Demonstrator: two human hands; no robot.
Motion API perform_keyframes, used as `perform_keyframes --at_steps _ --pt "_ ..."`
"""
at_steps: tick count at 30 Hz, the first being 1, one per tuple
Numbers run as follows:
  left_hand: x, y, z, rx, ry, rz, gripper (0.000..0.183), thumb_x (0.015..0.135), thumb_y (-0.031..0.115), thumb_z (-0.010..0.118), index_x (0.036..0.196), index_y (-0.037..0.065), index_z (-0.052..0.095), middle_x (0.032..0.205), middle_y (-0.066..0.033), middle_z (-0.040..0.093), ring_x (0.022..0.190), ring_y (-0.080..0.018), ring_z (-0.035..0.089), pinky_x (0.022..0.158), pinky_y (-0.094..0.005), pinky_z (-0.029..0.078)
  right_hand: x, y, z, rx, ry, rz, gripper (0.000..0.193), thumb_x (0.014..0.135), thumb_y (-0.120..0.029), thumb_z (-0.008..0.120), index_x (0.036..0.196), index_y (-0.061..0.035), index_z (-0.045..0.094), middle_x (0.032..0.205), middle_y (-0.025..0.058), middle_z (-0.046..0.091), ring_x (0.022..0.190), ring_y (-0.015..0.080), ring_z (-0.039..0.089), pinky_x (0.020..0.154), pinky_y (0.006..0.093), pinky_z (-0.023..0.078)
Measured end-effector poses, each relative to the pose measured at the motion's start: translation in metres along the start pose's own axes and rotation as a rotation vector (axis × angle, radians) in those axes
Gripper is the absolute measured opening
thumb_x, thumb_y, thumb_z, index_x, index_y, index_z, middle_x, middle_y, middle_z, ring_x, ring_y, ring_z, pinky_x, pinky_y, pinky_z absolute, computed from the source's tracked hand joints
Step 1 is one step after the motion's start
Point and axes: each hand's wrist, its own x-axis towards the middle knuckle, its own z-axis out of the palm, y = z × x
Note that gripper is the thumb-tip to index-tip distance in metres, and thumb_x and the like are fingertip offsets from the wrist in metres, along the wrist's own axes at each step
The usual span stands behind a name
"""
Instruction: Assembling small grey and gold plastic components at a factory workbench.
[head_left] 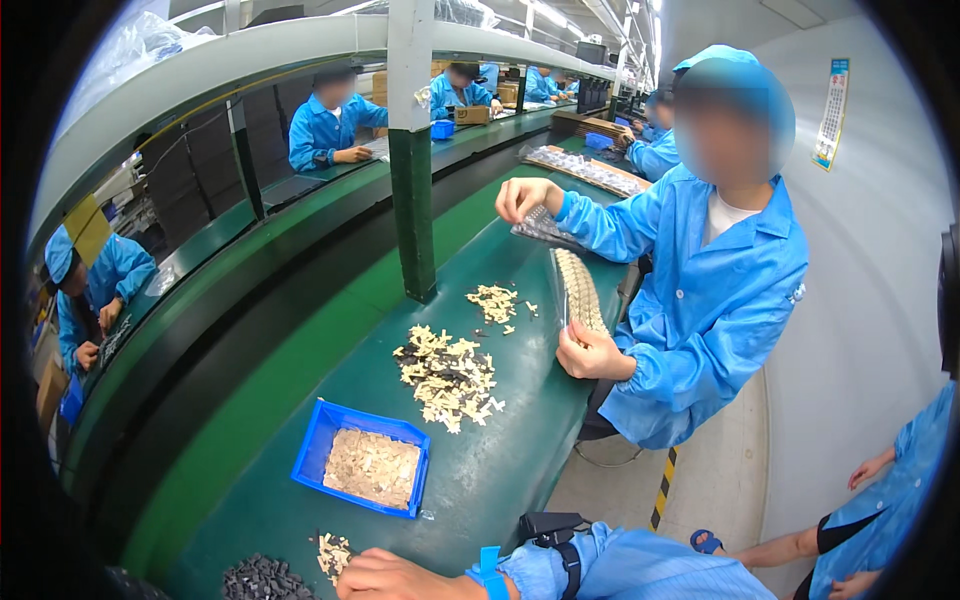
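Note:
My right hand (405, 578) reaches in at the lower edge, back upward, with a blue band round the wrist. Its fingers bend down beside a small heap of beige pieces (333, 556), their tips cut off by the frame edge. A pile of dark grey pieces (265, 580) lies to the left of it. Beyond the hand stands a blue plastic bin (312, 450) holding many flat, light-brown bits (372, 465). Farther off is a larger pile of mixed beige and black pieces (447, 378). My left hand is out of view.
A co-worker (700, 290) in blue holds a strip of beige round parts (578, 290) and a clear bubbled sheet (540, 226). A smaller beige pile (494, 302) lies near a green-and-white post (411, 200). Other people work along the green bench (250, 510); another person stands at the lower right.

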Motion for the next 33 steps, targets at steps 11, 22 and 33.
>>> perform_keyframes --at_steps 11,22,33 --pt "-0.002 -0.003 0.004 -0.013 -0.122 0.072 0.005 0.081 -0.004 0.056 0.083 -0.009 0.058 0.093 -0.0078 0.054 0.072 -0.0131 0.051 0.065 -0.0233 0.042 -0.009 0.002 0.003 0.021 0.003 -0.009 0.013 0.081 -0.023 0.058 0.079 -0.0097 0.06 0.081 0.0029 0.052 0.079 0.022 0.05 0.072 0.0365 0.035" --pt "0.001 0.028 -0.01 0.008 -0.152 -0.235 0.014 0.081 0.008 0.057 0.08 -0.004 0.063 0.08 -0.0051 0.055 0.066 -0.011 0.051 0.058 -0.0217 0.041 0.0 -0.007 0.019 0.067 -0.042 0.004 0.007 0.075 -0.012 0.062 0.079 -0.0062 0.062 0.081 0.0069 0.057 0.078 0.0226 0.055 0.067 0.0354 0.039" --pt "-0.006 -0.02 0.004 -0.368 -0.314 0.021 0.013 0.085 0.009 0.058 0.091 -0.002 0.062 0.089 -0.0024 0.051 0.071 -0.0082 0.048 0.059 -0.0214 0.039 0.01 -0.034 -0.015 0.048 -0.246 0.181 0.01 0.072 0.002 0.063 0.081 0.0009 0.062 0.082 0.013 0.058 0.075 0.0259 0.056 0.066 0.0328 0.044"
